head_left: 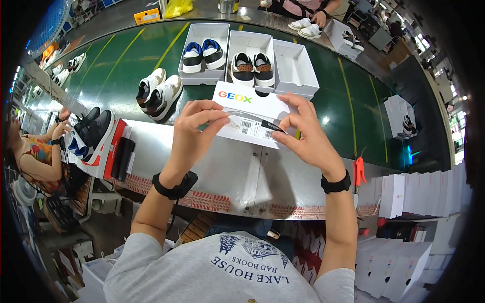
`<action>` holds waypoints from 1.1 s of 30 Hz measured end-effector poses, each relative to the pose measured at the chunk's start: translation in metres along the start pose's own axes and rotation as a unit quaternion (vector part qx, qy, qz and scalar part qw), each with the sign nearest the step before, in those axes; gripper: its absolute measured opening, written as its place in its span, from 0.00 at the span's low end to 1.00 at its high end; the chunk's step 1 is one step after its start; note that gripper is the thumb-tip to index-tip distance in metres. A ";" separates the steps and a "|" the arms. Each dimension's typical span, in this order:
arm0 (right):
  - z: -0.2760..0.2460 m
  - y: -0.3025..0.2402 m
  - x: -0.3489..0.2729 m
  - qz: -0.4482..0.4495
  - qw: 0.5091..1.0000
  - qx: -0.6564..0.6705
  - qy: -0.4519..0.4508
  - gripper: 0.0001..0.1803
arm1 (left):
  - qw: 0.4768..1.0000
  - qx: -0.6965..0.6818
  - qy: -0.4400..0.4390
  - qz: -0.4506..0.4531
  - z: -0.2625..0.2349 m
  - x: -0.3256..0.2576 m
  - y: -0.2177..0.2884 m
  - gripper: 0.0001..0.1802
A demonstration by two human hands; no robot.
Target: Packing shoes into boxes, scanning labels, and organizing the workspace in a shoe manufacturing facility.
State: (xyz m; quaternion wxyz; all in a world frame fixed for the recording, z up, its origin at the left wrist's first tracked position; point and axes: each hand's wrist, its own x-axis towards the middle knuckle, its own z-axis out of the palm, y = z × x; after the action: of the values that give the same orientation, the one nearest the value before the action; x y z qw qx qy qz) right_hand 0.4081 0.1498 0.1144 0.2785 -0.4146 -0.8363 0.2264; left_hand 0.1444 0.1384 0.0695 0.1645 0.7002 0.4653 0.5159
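A white shoebox lid (262, 104) with coloured lettering is tilted up in front of me at the belt's near edge. Across its side lies a printed label (247, 125) with a grey-black band and barcodes. My left hand (196, 126) is closed in a pinch at the label's left end. At the other end, my right hand (308, 134) has thumb and fingers closed on the label, its upper fingers by the lid's corner. Behind stand open white shoeboxes: one with blue-black shoes (212, 53), another with brown-spotted shoes (252, 69). The box on the right (295, 65) shows no shoes.
Loose white-and-black shoes (160, 96) stand on the green conveyor belt (118, 65). A red air gun (359, 171) hangs right of the metal bench (222, 171). Stacked white boxes (419, 192) fill the right side. One co-worker sits at left; another's hand (319, 19) is across the belt.
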 end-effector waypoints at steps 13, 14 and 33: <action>-0.006 0.009 -0.004 0.004 1.000 0.009 -0.017 0.13 | 0.996 -0.012 -0.090 -0.012 -0.001 0.004 -0.004 0.09; -0.007 0.010 -0.004 0.004 1.000 -0.001 -0.021 0.13 | 0.996 -0.025 -0.084 -0.012 0.001 0.004 -0.005 0.07; -0.018 0.027 -0.008 -0.010 1.000 -0.018 -0.009 0.15 | 0.996 0.003 -0.092 -0.010 0.018 0.009 -0.001 0.09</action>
State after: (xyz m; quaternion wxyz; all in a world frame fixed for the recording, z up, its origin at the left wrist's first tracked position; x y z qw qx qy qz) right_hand 0.4396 0.1612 0.1093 0.2654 -0.4090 -0.8468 0.2126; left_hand 0.1603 0.1508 0.0670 0.2094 0.7404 0.4570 0.4461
